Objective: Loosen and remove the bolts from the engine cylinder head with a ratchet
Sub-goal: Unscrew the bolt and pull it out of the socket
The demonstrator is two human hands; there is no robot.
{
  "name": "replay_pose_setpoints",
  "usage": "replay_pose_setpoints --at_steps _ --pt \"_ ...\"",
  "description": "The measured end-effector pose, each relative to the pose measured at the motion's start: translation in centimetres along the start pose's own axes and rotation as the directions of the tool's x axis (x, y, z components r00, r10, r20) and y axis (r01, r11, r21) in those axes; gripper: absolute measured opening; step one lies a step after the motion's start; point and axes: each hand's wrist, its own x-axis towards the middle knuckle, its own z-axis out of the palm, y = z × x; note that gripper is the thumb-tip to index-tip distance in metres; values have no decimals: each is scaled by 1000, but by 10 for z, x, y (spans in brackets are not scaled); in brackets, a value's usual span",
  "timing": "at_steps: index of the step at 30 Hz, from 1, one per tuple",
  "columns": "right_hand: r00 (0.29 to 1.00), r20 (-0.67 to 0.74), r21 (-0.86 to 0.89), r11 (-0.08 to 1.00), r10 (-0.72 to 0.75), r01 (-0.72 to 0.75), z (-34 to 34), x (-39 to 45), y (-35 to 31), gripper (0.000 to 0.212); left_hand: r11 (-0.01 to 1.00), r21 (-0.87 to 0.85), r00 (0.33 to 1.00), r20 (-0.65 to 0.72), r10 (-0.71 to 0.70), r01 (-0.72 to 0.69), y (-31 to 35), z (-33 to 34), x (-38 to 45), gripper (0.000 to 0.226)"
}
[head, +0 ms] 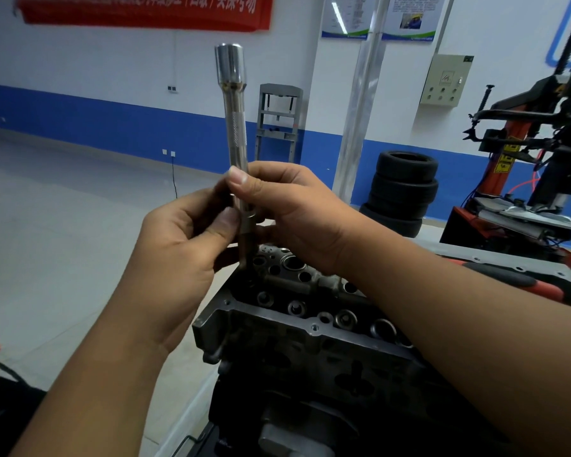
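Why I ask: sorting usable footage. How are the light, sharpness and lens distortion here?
Head view: bright even room light; glare on the shiny socket; engine head dark and shadowed; wide-angle bending of the wall pipe; hands, left and right, fairly sharp.

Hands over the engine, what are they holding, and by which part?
Both the left hand and right hand pinch the socket extension bar near its lower end; its socket end points up.

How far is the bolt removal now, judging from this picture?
Done: cannot tell. In hand: both hands, left hand and right hand, hold the upright extension bar with the socket over the cylinder head. Left: the red-handled tool lies unused.
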Motion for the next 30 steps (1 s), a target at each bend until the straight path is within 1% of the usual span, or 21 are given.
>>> replay_pose_setpoints --at_steps 1,3,5,6,8,10,11,12,14,16,17,18,20,22,23,25,27,29,30 --pt "1000 7 1 1000 0 0 0 0 0 21 999 33 1000 -24 3 -2 0 -1 0 36" --pt "1000 30 2 1000 4 -4 1 -1 0 21 996 85 993 -115 34 -24 -1 0 0 34" --pt "999 37 6 1000 6 -6 2 0 0 26 996 88 981 -190 44 -28 -3 -1 0 34" --pt "999 33 7 1000 6 -6 2 0 0 30 994 103 979 -199 51 -30 -3 -2 0 35" --pt "1000 23 5 1000 1 -1 1 0 0 29 993 108 990 -132 54 -39 -3 -4 1 33" --pt "1000 12 10 1000 -1 1 1 -1 0 23 999 42 999 -27 26 -25 -2 -5 1 29" --pt "1000 6 13 1000 2 -2 1 -1 0 21 999 35 1000 -4 15 -15 -2 -5 1 28" --pt "1000 4 14 1000 6 -6 1 -1 0 21 998 58 1000 -17 14 -13 -2 -5 1 27" --pt "1000 10 13 1000 13 -13 1 -1 0 24 994 110 994 -102 38 -27 -2 -3 1 27" --pt "1000 18 12 1000 15 -15 1 -1 -1 26 993 113 983 -176 49 -29 -1 -2 0 34" --pt "1000 20 9 1000 13 -13 1 -1 -1 25 993 113 981 -188 55 -34 0 -2 -1 37" --pt "1000 21 5 1000 8 -9 1 -1 -1 22 994 104 983 -174 57 -39 0 -2 -1 37" --pt "1000 19 1 1000 -3 3 0 -1 -2 20 999 29 995 -94 26 -24 1 -3 0 29" --pt "1000 6 -5 1000 -5 5 1 -1 -2 21 1000 -17 999 -32 -8 8 0 -5 1 30" --pt "1000 2 -8 1000 -3 3 1 -1 -1 22 1000 10 999 -39 -8 9 -1 -5 1 30" --pt "1000 10 -6 1000 1 -1 1 -1 -1 21 997 78 994 -108 26 -18 -1 -3 1 28" --pt "1000 19 2 1000 6 -6 1 -1 -2 19 995 96 986 -159 48 -33 -2 -3 0 28" --pt "1000 26 16 1000 6 -6 0 -1 -2 17 994 101 989 -143 45 -30 -3 -6 0 27" --pt "1000 31 22 1000 5 -6 0 -1 -1 17 996 86 995 -98 29 -21 -3 -7 1 28"
